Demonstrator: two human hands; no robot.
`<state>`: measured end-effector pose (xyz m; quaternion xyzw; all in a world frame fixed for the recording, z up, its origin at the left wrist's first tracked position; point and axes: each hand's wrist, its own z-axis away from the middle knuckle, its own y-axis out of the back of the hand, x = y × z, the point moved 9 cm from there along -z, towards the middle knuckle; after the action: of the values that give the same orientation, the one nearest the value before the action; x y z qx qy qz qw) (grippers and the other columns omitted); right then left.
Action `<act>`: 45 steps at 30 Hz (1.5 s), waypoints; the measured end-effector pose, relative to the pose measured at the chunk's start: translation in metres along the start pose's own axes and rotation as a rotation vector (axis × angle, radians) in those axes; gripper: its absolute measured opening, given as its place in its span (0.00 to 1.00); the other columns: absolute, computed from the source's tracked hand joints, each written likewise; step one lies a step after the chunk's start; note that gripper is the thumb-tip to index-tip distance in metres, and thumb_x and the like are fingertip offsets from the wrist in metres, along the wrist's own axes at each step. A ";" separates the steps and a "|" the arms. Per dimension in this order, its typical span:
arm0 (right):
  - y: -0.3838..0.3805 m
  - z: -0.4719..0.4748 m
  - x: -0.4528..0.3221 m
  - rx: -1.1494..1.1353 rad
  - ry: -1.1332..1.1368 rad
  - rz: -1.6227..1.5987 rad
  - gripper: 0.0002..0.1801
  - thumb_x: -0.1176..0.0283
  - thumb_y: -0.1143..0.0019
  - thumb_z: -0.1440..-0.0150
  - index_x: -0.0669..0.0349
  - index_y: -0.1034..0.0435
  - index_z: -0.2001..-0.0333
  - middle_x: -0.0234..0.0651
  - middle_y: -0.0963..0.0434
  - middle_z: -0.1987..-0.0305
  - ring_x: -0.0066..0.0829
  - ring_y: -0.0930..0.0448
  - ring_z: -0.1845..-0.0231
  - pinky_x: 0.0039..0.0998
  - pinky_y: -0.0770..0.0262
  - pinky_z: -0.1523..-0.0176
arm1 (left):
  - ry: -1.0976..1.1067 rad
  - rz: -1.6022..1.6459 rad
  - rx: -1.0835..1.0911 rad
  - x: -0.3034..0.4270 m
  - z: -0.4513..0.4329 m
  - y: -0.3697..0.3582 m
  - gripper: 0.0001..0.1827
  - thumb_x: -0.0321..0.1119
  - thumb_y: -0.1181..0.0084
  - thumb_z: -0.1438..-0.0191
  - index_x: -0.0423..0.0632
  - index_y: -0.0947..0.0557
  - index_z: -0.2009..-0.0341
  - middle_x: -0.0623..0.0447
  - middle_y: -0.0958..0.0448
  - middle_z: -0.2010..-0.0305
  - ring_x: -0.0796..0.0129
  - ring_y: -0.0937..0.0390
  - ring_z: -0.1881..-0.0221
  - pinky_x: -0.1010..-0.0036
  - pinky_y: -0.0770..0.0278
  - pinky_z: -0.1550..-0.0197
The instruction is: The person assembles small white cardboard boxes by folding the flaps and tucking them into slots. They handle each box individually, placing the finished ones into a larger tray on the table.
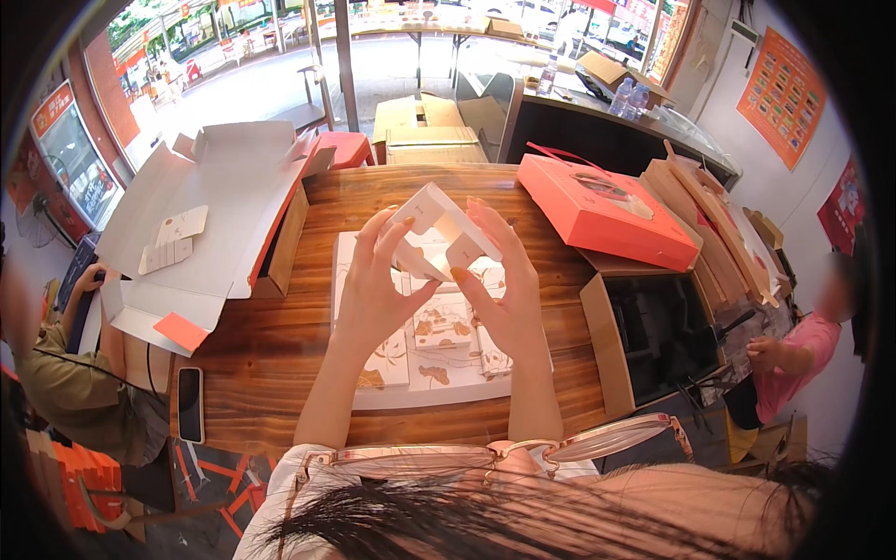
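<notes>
Between my two hands, above the middle of the wooden table, is a small white cardboard box frame [458,248], folded into a square with its inside showing. My left hand [381,273] grips its left side with thumb and fingers. On its right side, my right hand [500,280] holds the wall between thumb and fingertips. Beneath the hands lies a white tray [448,400] with a brown leaf and flower print. Small printed boxes stand on it, one of them a white box [441,323] near the middle; my hands partly hide the others.
An opened large cardboard box blank [231,189] with flat card pieces [183,222] lies at the left. A smartphone [190,404] rests at the near left edge. At right are a red gift box [609,210] and an open carton [605,350]. People are at both sides.
</notes>
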<state>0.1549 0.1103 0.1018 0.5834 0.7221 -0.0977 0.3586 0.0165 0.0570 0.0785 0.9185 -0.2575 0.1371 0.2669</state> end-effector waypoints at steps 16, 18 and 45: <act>0.002 -0.001 -0.011 0.020 0.136 0.120 0.23 0.81 0.50 0.46 0.64 0.35 0.44 0.48 0.30 0.43 0.47 0.30 0.42 0.38 0.33 0.43 | 0.017 -0.031 -0.031 -0.005 0.002 -0.003 0.55 0.32 0.29 0.64 0.48 0.49 0.34 0.38 0.41 0.38 0.45 0.37 0.40 0.58 0.29 0.46; 0.001 -0.001 -0.012 0.021 0.138 0.139 0.22 0.81 0.51 0.46 0.63 0.34 0.45 0.48 0.30 0.43 0.47 0.30 0.43 0.38 0.32 0.43 | 0.005 -0.042 -0.025 -0.005 0.002 -0.002 0.54 0.32 0.29 0.63 0.48 0.49 0.34 0.38 0.41 0.38 0.45 0.37 0.40 0.58 0.29 0.46; -0.015 0.006 -0.015 0.165 0.224 0.497 0.21 0.82 0.45 0.51 0.59 0.27 0.51 0.39 0.25 0.51 0.39 0.26 0.49 0.36 0.28 0.49 | -0.001 -0.130 0.025 0.001 0.003 0.001 0.49 0.36 0.30 0.63 0.48 0.42 0.36 0.42 0.35 0.41 0.49 0.30 0.46 0.62 0.22 0.56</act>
<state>0.1446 0.0908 0.1032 0.7768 0.5818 -0.0002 0.2411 0.0171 0.0549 0.0769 0.9366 -0.1959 0.1225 0.2636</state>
